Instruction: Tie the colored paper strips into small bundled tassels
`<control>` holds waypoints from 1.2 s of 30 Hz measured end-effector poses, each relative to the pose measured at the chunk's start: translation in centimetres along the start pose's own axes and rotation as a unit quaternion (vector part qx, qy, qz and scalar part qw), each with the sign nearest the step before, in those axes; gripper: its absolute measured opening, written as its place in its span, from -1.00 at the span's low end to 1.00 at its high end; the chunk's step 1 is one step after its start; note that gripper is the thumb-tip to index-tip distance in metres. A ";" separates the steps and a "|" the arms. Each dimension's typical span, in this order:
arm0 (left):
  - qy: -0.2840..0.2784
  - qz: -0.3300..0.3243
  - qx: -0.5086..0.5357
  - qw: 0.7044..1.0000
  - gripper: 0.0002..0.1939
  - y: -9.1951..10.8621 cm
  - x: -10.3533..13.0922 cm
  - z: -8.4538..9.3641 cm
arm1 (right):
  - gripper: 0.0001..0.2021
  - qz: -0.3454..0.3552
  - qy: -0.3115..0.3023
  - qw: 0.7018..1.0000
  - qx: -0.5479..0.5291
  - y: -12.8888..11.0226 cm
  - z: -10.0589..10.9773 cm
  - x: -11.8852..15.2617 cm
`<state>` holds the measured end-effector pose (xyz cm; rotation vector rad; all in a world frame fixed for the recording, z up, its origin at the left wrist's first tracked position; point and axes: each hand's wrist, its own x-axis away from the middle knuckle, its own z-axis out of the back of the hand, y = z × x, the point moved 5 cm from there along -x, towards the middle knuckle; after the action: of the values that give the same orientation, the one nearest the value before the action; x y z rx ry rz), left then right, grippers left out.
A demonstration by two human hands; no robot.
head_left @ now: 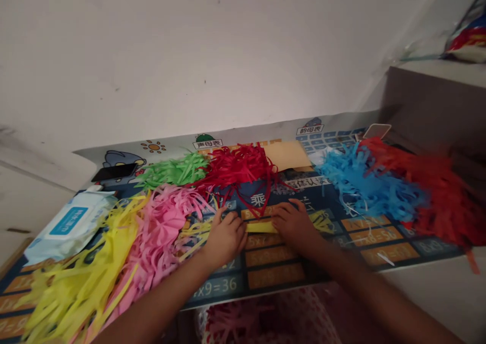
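A yellow paper strip (261, 227) with fringed ends lies across the middle of the printed mat, stretched between my hands. My left hand (227, 232) is closed on its left part, fingers curled down over it. Closed on the right part is my right hand (291, 223). Fringes stick out beyond both hands. Just behind them lies a dark red fringe bundle (243, 166), with a green one (176, 170) beside it. Pink fringes (163, 222) and a larger yellow bundle (94, 258) spread to the left.
Blue fringes (372, 182) and red fringes (444, 197) lie at the right. A wipes pack (74, 225) and a dark phone (115, 172) are at the left. Tan paper (288, 155) rests near the wall. Below the table edge stands a patterned bin (311, 316).
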<state>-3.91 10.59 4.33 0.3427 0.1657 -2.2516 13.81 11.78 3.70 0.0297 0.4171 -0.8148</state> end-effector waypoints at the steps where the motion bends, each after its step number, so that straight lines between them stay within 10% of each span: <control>1: 0.006 -0.001 0.001 1.000 -0.86 -0.1 0.0 0.0 | -0.90 0.011 -0.017 1.000 -0.011 -0.4 0.0 -0.2; 12: 0.041 0.023 0.020 0.999 -0.86 -0.3 -0.2 -0.1 | -0.90 0.030 0.020 0.999 0.034 -3.2 -2.3 -2.5; 36: -0.009 0.147 0.144 0.979 -0.79 -3.2 2.2 -1.5 | -0.85 -0.176 -0.096 0.974 -0.106 3.1 -2.8 -0.2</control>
<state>-7.44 11.36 2.29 0.4689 -0.2119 -1.9826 14.89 14.54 0.83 -0.3286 0.3287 -1.1071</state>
